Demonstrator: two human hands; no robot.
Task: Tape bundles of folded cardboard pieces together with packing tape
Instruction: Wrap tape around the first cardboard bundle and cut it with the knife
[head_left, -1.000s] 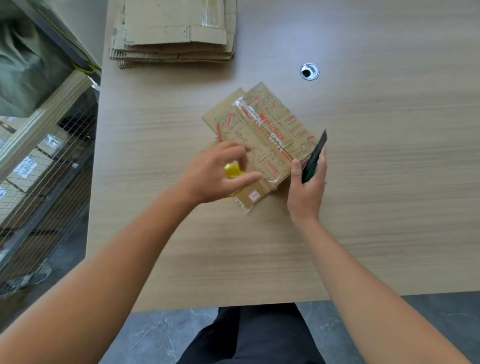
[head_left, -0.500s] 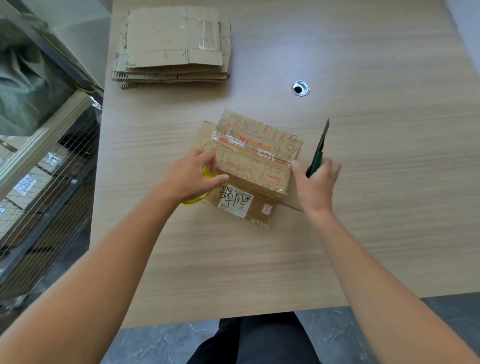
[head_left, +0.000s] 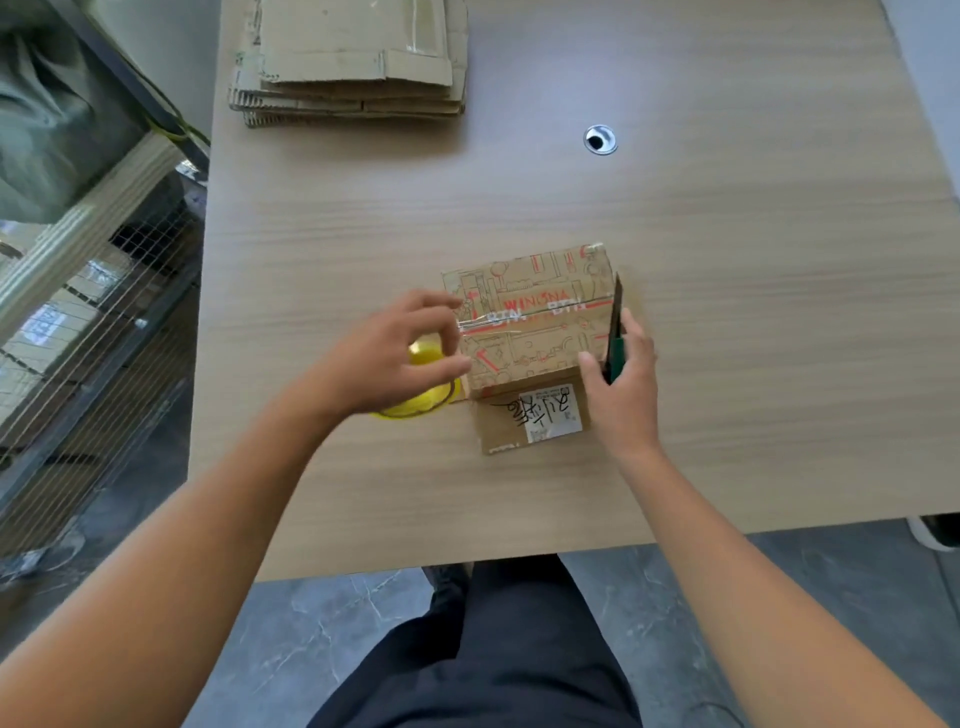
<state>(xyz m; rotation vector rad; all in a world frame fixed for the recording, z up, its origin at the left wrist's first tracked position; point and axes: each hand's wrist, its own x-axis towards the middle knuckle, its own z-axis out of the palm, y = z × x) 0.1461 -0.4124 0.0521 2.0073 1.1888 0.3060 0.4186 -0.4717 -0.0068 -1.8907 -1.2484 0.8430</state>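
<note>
Trousers (head_left: 509, 649) nearest, at six o'clock, below the table (head_left: 727, 415) edge. Further out, at nine o'clock of the bundle, left hand (head_left: 389, 364), fingers curled over a yellow tape roll (head_left: 415, 408) and holding it just beside the cardboard, forefinger and thumb reaching to the bundle's left edge. At three o'clock, right hand (head_left: 623, 400), fingers wrapped round the green handle of a knife (head_left: 616, 338), blade pointing to twelve o'clock along the bundle's right edge. Between both hands, flat on the table, bundle (head_left: 535, 358) of folded cardboard pieces: printed piece on top with a clear tape strip (head_left: 519, 318) across it from nine to three o'clock, plainer piece with a white label (head_left: 550, 413) sticking out at six o'clock.

Probably the cutting step. No telling about a tape link between roll and bundle. To do it well: hold the roll taut toward nine o'clock, bring the blade to the stretched tape rather than the cardboard, cut away from the left fingers, then press the loose end flat.

Beyond, at one o'clock, metal cable grommet (head_left: 601, 139). Farthest, at eleven o'clock, stack of flattened cardboard (head_left: 353, 67), probably next in line.
</note>
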